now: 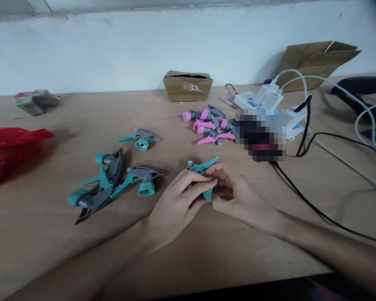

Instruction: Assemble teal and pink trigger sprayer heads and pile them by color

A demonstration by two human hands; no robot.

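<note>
Both hands meet over the table around one grey and teal spray nozzle (207, 165), a trigger-type sprayer head. My left hand (188, 192) grips its body from the left, fingers bent over it. From the right, my right hand (235, 192) curls its fingers and thumb round the teal collar end. Much of the nozzle's body is hidden by the fingers; its teal lever points up and right. To the left lie several like nozzles, among them one grey and teal nozzle (147, 175) nearest my left hand. A pile of grey and pink nozzles (209, 125) lies beyond.
A small cardboard box (188, 88) stands by the wall, a larger open carton (313, 62) at the back right. A white power strip (247, 100) with plugs and cables lies right of the pink pile. A red plastic bag (12, 146) rests at the left edge.
</note>
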